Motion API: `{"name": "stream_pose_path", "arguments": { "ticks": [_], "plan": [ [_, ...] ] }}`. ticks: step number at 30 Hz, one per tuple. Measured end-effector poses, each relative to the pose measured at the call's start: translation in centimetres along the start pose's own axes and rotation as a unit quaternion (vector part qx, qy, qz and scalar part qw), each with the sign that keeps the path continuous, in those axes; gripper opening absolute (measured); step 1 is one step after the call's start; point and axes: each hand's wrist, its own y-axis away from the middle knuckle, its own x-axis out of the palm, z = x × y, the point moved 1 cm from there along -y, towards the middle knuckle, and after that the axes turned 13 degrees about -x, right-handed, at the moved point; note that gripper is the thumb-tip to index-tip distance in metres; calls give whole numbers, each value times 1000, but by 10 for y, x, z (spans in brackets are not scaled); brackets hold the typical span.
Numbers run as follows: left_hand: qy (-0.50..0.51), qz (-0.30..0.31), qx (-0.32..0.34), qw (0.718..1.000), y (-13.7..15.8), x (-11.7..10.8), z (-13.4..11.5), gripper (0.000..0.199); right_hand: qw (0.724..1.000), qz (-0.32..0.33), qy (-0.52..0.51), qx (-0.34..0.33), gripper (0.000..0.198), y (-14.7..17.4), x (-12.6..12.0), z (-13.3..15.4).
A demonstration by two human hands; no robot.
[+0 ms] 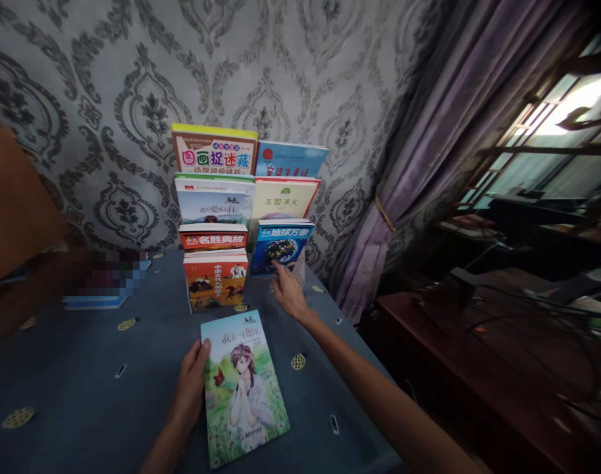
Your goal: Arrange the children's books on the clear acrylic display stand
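My left hand [191,378] grips the left edge of a paperback book [245,395] with a pale green and blue cover, held low over the front of the table. Farther out, my right hand [287,289] reaches to a blue book with a globe on its cover [283,247]; the index finger touches its lower part and the other fingers curl below. That book leans upright in the front right of a tiered set of books. To its left stand an orange book [216,283] and a red-topped book [214,238].
Behind these stand a cream book [285,197], a light blue book [293,158] and a yellow-edged book [215,148]. More books [97,299] lie at the left, partly blurred, near a brown shape [18,204]. A purple curtain [379,230] and a dark red desk with cables [453,355] are at the right.
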Motion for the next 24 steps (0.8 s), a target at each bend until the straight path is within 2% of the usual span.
{"name": "stream_pose_path", "arguments": {
  "ticks": [5,7,9,12,14,16,18,20,21,22,24],
  "plan": [
    [9,31,4,999,-7,-3,2,46,997,-40,-60,-5,58,5,5,-5],
    [16,32,0,999,-5,-3,1,46,989,-52,-140,11,53,16,13,1],
    [23,36,4,999,-2,-1,-1,41,966,-38,-253,45,51,35,26,13],
    [32,37,9,999,4,3,-4,33,894,9,-433,114,57,68,46,43],
    [36,25,7,999,7,5,-6,31,820,21,-549,158,57,86,55,64],
    [35,12,7,999,9,6,-8,29,751,18,-627,207,58,98,59,80],
    [28,14,21,999,8,6,-9,28,711,8,-662,237,58,102,58,89],
    [24,14,42,999,5,5,-10,29,704,1,-667,244,56,99,56,91],
    [21,14,50,998,3,5,-10,31,713,0,-658,242,56,95,55,89],
    [18,17,56,998,0,4,-9,34,734,-2,-637,238,55,91,55,86],
    [3,32,62,998,-6,2,-5,41,811,-13,-544,215,53,81,57,77]
  ]
}}
